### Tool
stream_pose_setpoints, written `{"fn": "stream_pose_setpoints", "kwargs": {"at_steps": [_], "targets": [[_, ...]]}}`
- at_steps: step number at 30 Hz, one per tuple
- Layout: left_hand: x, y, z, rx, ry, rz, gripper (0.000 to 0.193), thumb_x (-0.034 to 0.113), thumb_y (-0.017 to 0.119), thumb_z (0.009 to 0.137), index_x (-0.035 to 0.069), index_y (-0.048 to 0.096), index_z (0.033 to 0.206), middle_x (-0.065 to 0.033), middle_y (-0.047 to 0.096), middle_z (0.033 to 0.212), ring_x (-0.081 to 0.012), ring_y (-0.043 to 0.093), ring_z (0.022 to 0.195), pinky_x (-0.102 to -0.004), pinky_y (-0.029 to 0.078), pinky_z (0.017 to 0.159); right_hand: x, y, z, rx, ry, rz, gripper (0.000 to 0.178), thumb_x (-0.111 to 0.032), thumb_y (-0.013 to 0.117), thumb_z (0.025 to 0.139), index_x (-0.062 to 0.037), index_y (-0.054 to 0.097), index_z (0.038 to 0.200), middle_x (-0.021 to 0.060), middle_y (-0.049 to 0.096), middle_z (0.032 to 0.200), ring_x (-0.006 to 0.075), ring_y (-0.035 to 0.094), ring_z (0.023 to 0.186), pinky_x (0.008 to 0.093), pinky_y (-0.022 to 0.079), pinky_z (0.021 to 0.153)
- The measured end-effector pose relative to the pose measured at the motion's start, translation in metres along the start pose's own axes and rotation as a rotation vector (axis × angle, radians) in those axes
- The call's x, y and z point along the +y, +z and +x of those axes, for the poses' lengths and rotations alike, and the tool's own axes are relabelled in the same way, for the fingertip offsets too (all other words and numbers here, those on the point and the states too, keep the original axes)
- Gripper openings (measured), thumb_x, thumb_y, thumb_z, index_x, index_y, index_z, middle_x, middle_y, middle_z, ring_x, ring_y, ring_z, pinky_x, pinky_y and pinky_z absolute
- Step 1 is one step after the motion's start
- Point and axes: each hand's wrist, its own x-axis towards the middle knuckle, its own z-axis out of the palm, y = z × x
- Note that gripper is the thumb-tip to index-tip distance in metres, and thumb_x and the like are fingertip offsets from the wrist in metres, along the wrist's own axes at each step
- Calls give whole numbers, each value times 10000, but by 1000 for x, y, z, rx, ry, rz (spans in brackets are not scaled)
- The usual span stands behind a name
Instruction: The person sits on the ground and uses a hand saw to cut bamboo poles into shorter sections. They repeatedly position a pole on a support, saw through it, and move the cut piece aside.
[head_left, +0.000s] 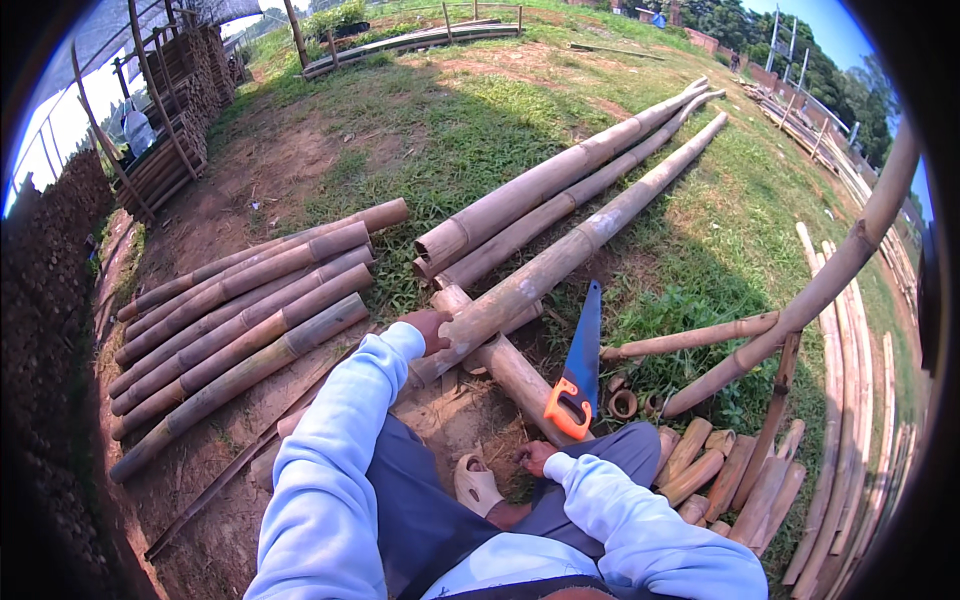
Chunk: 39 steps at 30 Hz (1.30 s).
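A long, mottled bamboo pole [560, 257] slants from the far right down toward me. Its near part lies across a thicker bamboo log [513, 372]. My left hand [428, 330] is closed against the left side of this pole, near its close end. Against the log leans a handsaw [570, 400] with an orange handle and a bluish blade pointing away. Low between my legs, close to my right knee, my right hand [537, 458] has its fingers curled in; whatever they may hold is too small to tell. A beige clog [478, 485] is on my foot.
Several cut bamboo lengths [240, 330] lie side by side on the left. Two thick poles [560, 180] stretch away beyond the mottled one. Short bamboo pieces [735, 480] are piled by my right knee, beneath a slanting bamboo post [810, 300]. Long split poles [850, 400] lie farther right.
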Motion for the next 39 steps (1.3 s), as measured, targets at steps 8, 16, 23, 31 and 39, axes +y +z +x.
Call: {"fn": "stream_pose_setpoints", "kwargs": {"at_steps": [8,16,23,31,39], "targets": [[-27,-18,17,77,-295,20,601,418,708,838,153,587,1363,-167,647,1294,-358,614,1194,-460,481,1029,20,0,11,-13,-42,-2,335,-304,654,825,-177,746,1121,149,733,1083,327,685,1050,412,509,981],[-22,1,22,-21,-195,58,634,431,720,836,134,572,1376,-163,645,1297,-350,606,1208,-442,474,1036,16,-2,8,74,9,-2,389,-369,662,810,-176,739,1139,145,726,1120,338,672,1081,422,499,1003],[-13,9,33,-121,-15,19,651,407,733,832,116,559,1387,-173,614,1341,-355,587,1231,-426,459,1061,12,-10,2,79,30,31,409,-368,672,804,-178,728,1162,146,712,1165,352,656,1115,430,485,1023],[-24,8,27,-81,20,10,655,402,739,828,102,560,1383,-175,645,1289,-363,610,1191,-432,475,1035,13,-8,6,99,35,1,400,-353,676,814,-170,725,1167,119,720,1160,333,666,1101,422,495,1009],[-21,-1,17,-127,-48,8,651,406,716,853,101,540,1401,-184,611,1340,-371,588,1222,-429,462,1054,13,-6,8,95,30,25,392,-348,687,814,-175,728,1163,104,723,1158,316,671,1097,421,499,1009]]}}
